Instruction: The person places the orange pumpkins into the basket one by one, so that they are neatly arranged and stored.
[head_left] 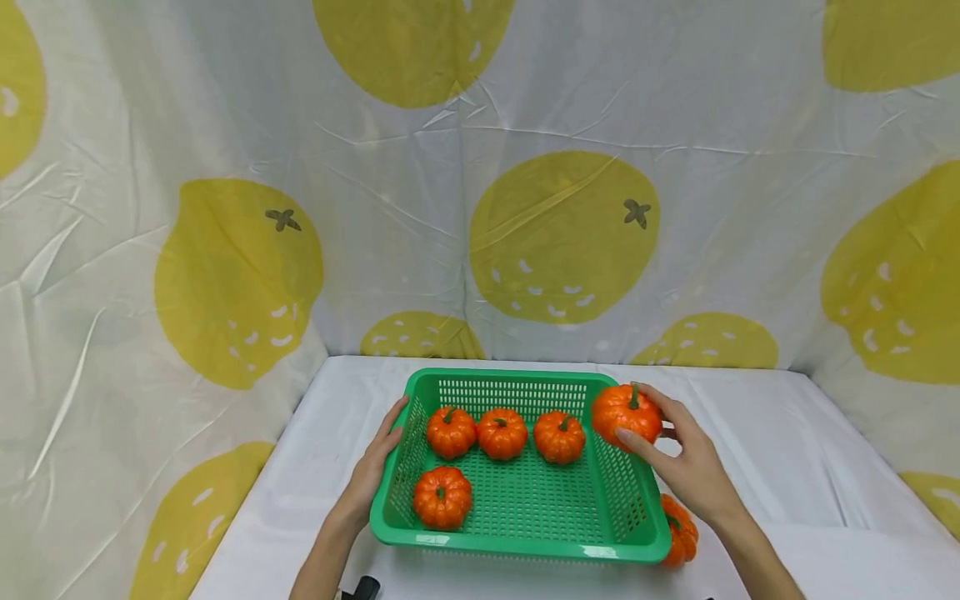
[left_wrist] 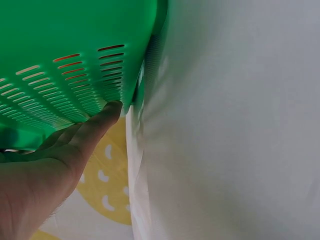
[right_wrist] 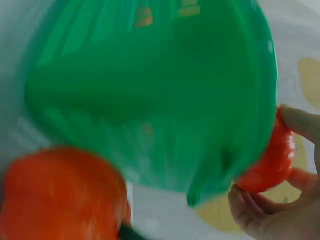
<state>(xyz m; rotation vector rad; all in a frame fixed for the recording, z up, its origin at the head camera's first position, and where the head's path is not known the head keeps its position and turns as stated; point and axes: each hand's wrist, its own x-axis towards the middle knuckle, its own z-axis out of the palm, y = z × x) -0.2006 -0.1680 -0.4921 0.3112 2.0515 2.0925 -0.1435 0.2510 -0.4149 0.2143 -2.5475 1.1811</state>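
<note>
My right hand point(head_left: 693, 462) grips a small orange pumpkin point(head_left: 624, 415) with a green stem, thumb on its near side. It is above the right rim of a green plastic basket point(head_left: 525, 546). In the right wrist view, the basket's wall partly hides this held pumpkin point(right_wrist: 270, 162). Along the basket's left side lies my left hand point(head_left: 369, 471); the left wrist view shows its fingers point(left_wrist: 97, 125) stretched straight against the slotted wall. Inside the basket sit several pumpkins: a back row of three, with one pumpkin point(head_left: 502, 433) in its middle, and another pumpkin point(head_left: 442, 497) at front left.
Outside the basket, by its front right corner, another pumpkin point(head_left: 678, 533) lies partly hidden on the white-covered table point(head_left: 817, 500). A lemon-print cloth point(head_left: 405, 233) hangs behind and at both sides. Some black object point(head_left: 366, 587) shows at the bottom edge near my left wrist.
</note>
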